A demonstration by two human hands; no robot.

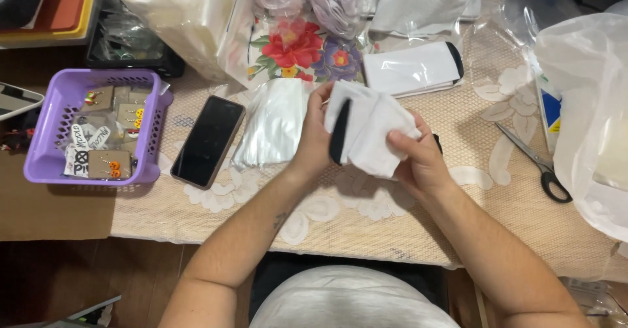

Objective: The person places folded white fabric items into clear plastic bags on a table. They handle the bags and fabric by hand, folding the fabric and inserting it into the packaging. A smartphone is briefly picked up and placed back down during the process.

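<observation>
Both of my hands hold a white cloth item with a black edge (366, 128) above the lace-covered table (392, 223). My left hand (315, 138) grips its left side next to the black strip. My right hand (418, 161) pinches its right lower corner, thumb on top. A stack of similar white pieces in clear wrap (275, 122) lies just left of my left hand. Another flat white piece with a black end (412, 69) rests behind the held one.
A dark phone (208, 141) lies face up left of the stack. A purple basket (46, 164) with small cards sits at the far left. Black-handled scissors (536, 164) lie at the right, beside a big plastic bag (589, 112). More bags crowd the back.
</observation>
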